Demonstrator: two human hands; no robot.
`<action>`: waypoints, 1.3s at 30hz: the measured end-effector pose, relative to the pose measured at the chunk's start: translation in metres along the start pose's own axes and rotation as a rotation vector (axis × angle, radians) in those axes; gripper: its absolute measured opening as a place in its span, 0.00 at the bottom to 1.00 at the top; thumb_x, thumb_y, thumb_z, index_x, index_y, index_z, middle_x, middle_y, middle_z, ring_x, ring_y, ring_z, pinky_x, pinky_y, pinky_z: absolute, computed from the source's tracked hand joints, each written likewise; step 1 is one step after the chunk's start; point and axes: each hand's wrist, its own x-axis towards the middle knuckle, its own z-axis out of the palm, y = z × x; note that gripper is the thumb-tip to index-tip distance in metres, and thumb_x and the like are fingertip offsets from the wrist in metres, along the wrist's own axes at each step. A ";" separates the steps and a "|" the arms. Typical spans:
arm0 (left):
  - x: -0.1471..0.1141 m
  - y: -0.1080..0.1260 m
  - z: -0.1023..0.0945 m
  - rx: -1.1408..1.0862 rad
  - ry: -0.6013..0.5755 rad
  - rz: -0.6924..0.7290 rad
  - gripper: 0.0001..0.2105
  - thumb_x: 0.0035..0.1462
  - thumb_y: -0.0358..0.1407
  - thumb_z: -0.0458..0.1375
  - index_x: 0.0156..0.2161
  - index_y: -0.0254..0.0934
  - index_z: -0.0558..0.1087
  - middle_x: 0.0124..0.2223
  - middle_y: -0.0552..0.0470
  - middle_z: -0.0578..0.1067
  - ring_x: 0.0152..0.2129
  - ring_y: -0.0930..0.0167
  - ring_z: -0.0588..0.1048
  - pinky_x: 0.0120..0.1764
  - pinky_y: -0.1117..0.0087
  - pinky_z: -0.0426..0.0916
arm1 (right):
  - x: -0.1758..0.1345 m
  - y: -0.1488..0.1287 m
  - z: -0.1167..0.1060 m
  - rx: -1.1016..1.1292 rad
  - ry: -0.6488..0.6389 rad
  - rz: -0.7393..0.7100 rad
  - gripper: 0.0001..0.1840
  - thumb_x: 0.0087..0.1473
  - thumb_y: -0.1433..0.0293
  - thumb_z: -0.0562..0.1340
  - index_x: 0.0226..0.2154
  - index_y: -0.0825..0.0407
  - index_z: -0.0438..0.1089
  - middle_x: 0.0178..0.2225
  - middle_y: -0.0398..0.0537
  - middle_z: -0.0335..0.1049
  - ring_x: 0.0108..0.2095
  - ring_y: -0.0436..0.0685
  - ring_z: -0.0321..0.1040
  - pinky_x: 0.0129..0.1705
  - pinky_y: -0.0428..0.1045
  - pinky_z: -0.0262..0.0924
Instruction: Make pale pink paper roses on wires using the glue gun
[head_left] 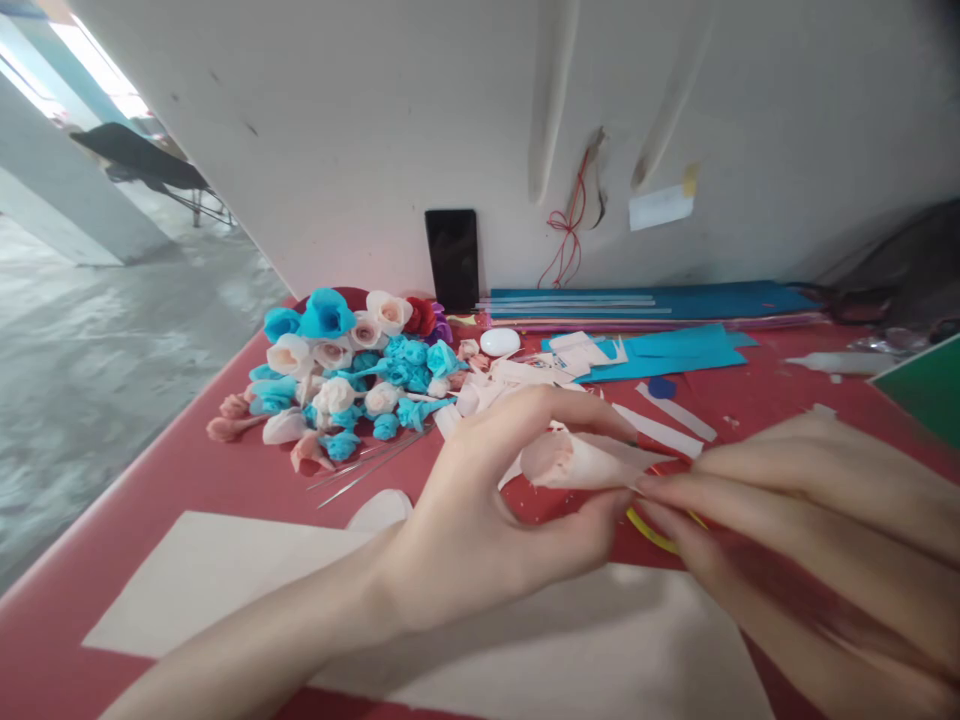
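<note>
A pale pink rolled paper flower [564, 460] lies sideways between my two hands, its frilled open end to the left. My left hand [495, 500] curves round it, with thumb and fingertips closed on its narrow base. At that same base, the thumb and fingers of my right hand [780, 500] pinch together; whatever fine thing may be between them is too small to make out. Just behind the right fingertips shows a yellow and red loop [652, 528], mostly hidden. Under my hands spreads a large pale sheet of paper [570, 640].
Blue, white and pink paper flowers [405, 362] are heaped at the back left, thin wires [367, 475] before them. A black phone [453, 260] leans on the wall. Paper scraps [581, 352], blue sheets [667, 350] and a white oval case [499, 342] lie behind my hands.
</note>
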 end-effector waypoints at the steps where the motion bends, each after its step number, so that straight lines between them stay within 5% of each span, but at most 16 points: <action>1: 0.000 0.000 0.000 0.010 0.000 0.015 0.14 0.46 0.22 0.60 0.39 0.37 0.67 0.41 0.55 0.75 0.35 0.75 0.73 0.39 0.75 0.69 | 0.001 0.000 0.000 0.005 0.010 0.005 0.09 0.59 0.69 0.54 0.39 0.43 0.69 0.35 0.41 0.70 0.41 0.59 0.66 0.48 0.57 0.56; 11: 0.004 -0.003 -0.001 0.015 -0.101 0.165 0.10 0.46 0.20 0.57 0.33 0.34 0.67 0.30 0.55 0.70 0.29 0.74 0.70 0.37 0.70 0.66 | 0.008 -0.004 0.001 0.107 0.003 -0.036 0.08 0.54 0.76 0.56 0.31 0.48 0.68 0.32 0.40 0.67 0.35 0.51 0.65 0.47 0.49 0.57; 19: -0.002 -0.001 0.000 0.009 -0.024 0.103 0.15 0.46 0.22 0.58 0.40 0.38 0.64 0.40 0.54 0.73 0.33 0.75 0.70 0.39 0.70 0.66 | 0.014 -0.005 0.002 0.137 -0.013 -0.047 0.10 0.52 0.77 0.58 0.34 0.47 0.70 0.32 0.37 0.69 0.35 0.50 0.65 0.52 0.50 0.55; 27: -0.002 0.001 -0.002 0.032 -0.040 0.085 0.15 0.46 0.25 0.59 0.39 0.41 0.64 0.41 0.56 0.74 0.32 0.74 0.71 0.34 0.71 0.67 | 0.013 -0.004 0.000 0.195 -0.044 -0.066 0.08 0.52 0.77 0.58 0.33 0.48 0.68 0.31 0.38 0.68 0.31 0.48 0.65 0.35 0.44 0.61; 36: -0.001 -0.001 -0.002 0.029 -0.010 0.153 0.15 0.48 0.23 0.59 0.40 0.40 0.64 0.41 0.54 0.74 0.34 0.72 0.71 0.42 0.68 0.67 | 0.014 0.012 -0.008 0.157 -0.023 -0.188 0.09 0.49 0.74 0.63 0.35 0.46 0.69 0.31 0.39 0.66 0.31 0.48 0.64 0.34 0.43 0.62; 39: -0.002 -0.001 -0.002 -0.019 -0.033 0.157 0.14 0.48 0.23 0.59 0.40 0.39 0.64 0.40 0.54 0.74 0.34 0.72 0.71 0.41 0.67 0.66 | 0.013 0.008 -0.006 0.145 -0.026 -0.113 0.08 0.51 0.72 0.62 0.36 0.46 0.70 0.33 0.40 0.67 0.33 0.49 0.64 0.37 0.45 0.61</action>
